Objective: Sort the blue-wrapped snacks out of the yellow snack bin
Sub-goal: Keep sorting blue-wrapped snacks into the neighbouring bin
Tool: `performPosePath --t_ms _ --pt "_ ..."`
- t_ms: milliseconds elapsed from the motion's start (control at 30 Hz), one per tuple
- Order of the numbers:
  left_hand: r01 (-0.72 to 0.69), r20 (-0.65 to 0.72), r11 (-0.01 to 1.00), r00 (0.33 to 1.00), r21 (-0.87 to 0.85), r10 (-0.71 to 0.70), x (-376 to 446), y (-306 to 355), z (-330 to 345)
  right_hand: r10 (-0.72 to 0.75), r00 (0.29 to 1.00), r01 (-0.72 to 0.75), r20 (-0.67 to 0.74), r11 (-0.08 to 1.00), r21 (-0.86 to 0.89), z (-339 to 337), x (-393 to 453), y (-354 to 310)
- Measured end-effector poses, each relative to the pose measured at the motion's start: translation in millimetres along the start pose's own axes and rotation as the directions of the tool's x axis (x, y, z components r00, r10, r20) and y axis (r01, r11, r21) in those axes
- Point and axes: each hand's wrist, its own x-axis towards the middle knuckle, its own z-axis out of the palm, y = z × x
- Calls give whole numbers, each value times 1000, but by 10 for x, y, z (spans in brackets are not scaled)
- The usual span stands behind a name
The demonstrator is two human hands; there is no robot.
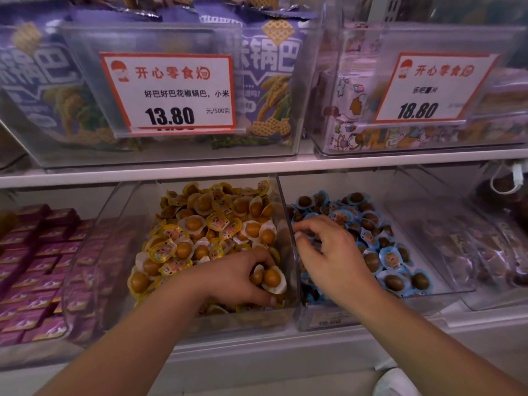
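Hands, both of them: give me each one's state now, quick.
Left hand: grip curled on yellow-wrapped snacks in the yellow bin.
Right hand: over the blue-wrapped snacks, fingers curled; contents cannot be told.

A white metal store shelf [171, 174] runs above the hands' grip, carrying clear plastic bins [311, 81] of purple snack bags [265, 81] and white price cards [171, 92]. Left sit purple boxes [37, 267]; far right, dark packets [471, 247], perhaps dried fruit.

Soft, even light; wide-angle bending at the edges, with the right price tag [428, 88] blurred.
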Motion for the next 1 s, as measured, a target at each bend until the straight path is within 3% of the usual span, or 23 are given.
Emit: performPosePath --t_ms 167,267,400,500,600,700,767,833,900,1000 --pt "-74 120 997 990 -35 78 -25 65 22 -2 1000 2 10 1000 -4 -5 -16 4" --pt "-78 117 997 990 -29 81 -39 83 8 5 1000 -5 11 1000 0 -1 -14 9" --pt "-126 -30 990 992 -61 125 -92 63 -35 -10 1000 9 10 1000 15 -5 16 24" --pt "-133 -166 969 981 -210 98 -173 32 -155 -37 993 45 -113 997 66 -37 53 7" --pt "-108 -333 826 938 -554 -100 -284 -20 -284 -83 961 131 -263 977 169 -87 98 -136" --pt "-164 -364 530 883 -832 -297 -426 -85 -395 -218 914 286 -342 944 164 -37 88 -394" --pt "-210 -340 358 872 -910 -352 -523 -120 -450 -276 923 332 -269 923 194 99 50 -552" --pt "-233 -323 265 869 -936 -376 -593 -151 -462 -262 961 276 -92 935 222 297 20 -638" --pt "-241 -318 236 868 -941 -380 -668 -169 -441 -153 980 119 130 964 236 528 21 -664" --pt "-249 -325 226 847 -942 -421 -752 -203 -376 53 923 -175 381 939 294 821 66 -658"
